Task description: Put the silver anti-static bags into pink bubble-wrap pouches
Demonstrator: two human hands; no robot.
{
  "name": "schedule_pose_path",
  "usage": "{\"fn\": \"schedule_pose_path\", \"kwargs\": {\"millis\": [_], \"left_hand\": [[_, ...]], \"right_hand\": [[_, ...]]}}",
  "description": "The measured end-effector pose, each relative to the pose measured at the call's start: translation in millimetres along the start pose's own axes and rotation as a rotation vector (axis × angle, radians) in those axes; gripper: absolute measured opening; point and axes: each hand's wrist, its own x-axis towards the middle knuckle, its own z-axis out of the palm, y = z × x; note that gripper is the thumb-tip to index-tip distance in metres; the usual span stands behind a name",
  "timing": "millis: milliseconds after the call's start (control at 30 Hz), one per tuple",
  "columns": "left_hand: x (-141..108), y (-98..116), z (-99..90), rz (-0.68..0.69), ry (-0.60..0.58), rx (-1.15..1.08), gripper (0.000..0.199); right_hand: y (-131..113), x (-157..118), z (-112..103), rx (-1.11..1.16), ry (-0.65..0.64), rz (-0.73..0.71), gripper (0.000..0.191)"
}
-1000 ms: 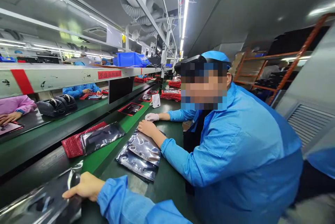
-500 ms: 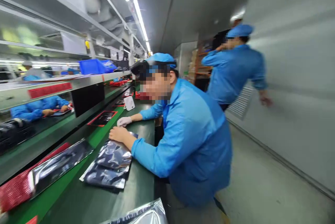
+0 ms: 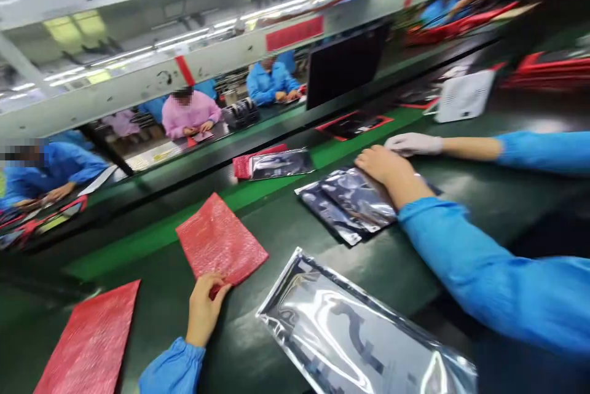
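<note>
My left hand (image 3: 207, 305) reaches in from the bottom, its thumb and fingers closed on the near edge of a red bubble-wrap bag (image 3: 221, 237). That bag is on the dark green bench. My right hand is out of view. Right of my left hand, a large shiny antistatic bag (image 3: 354, 326) lies slanted, cut off by the bottom edge; a dark curved shape shows through its film. At the lower left lies another red bubble-wrap bag (image 3: 92, 338).
At right a co-worker's bare hand (image 3: 385, 166) rests on stacked antistatic bags (image 3: 354, 197), beside that person's gloved hand (image 3: 412, 143). A red bag with a silver bag (image 3: 281, 163) lies on the green strip. A white device (image 3: 464, 98) stands farther back; a shelf rail (image 3: 138, 83) crosses above.
The view has swung left and down from the co-worker to the bench. My left hand and the red bag in it have come into view, with more of the large silver bag showing.
</note>
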Motion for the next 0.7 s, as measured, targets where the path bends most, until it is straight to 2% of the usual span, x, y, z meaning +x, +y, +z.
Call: {"fn": "schedule_pose_path", "kwargs": {"millis": [67,133,200,267,333,433,500,633,700], "left_hand": [[-15,5,-12.4,-0.083,-0.058,0.042,0.041],[-24,17,-18.2,-0.104,-0.123,0.086,0.031],[-26,29,-19.3,-0.084,-0.199,0.134,0.02],[-25,37,-18.5,-0.088,-0.252,0.165,0.013],[-21,43,-17.5,-0.139,-0.251,0.171,0.01],[-16,56,-16.0,-0.196,-0.217,0.146,0.006],[-16,70,-14.9,-0.181,-0.201,0.108,0.006],[-22,98,-13.5,-0.018,-0.167,0.03,0.007],[-27,102,-11.9,0.087,-0.207,0.053,0.007]], "right_hand": [[24,38,-12,-0.089,-0.069,-0.08,0.027],[51,65,-26,-0.198,-0.137,-0.177,0.031],[79,84,-35,-0.463,-0.182,-0.323,0.035],[102,98,-38,-0.925,-0.165,-0.535,0.036],[116,108,-37,-1.129,-0.137,-0.63,0.033],[124,115,-33,-1.13,-0.144,-0.651,0.025],[124,115,-32,-1.129,-0.153,-0.658,0.024],[130,117,-38,-1.092,-0.148,-0.637,0.022],[135,119,-43,-1.029,-0.165,-0.632,0.027]]}}
